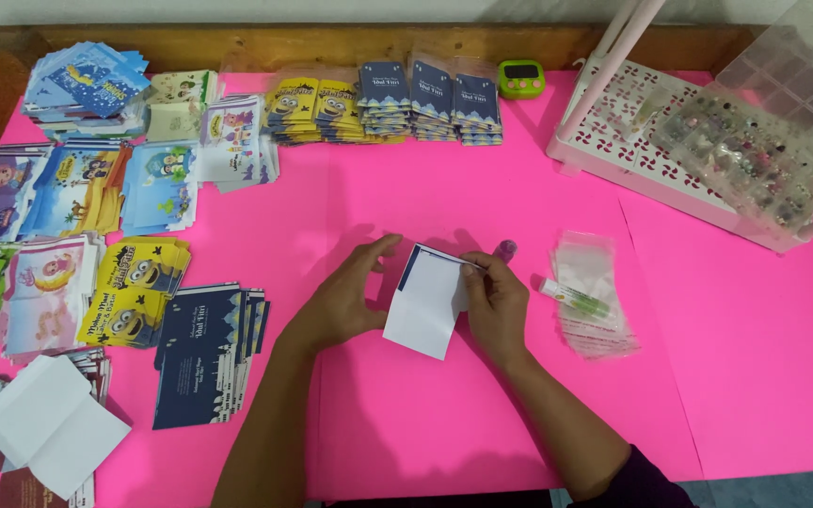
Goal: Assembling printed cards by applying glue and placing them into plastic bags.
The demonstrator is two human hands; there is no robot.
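Forearms: both of mine reach up from the bottom edge over the pink table cover [482, 414].
Left hand [345, 301]: fingers loosely curled, thumb and fingertips pressing the left edge of the folded white card [422, 306].
Right hand [496, 306]: closed in a pinch on the card's upper right corner, where the dark blue flap shows.
Card: resting on the pink cover at centre, tilted slightly, between my two hands.
Right of my hand: a glue stick [571, 297] lies on a pile of clear plastic sleeves [595, 301]; its purple cap [506, 249] stands just above my knuckles.
Left side: dark blue envelopes [204, 353] stacked beside cartoon-printed ones [134, 292].
Far edge: green timer [521, 78], white rack [642, 132].
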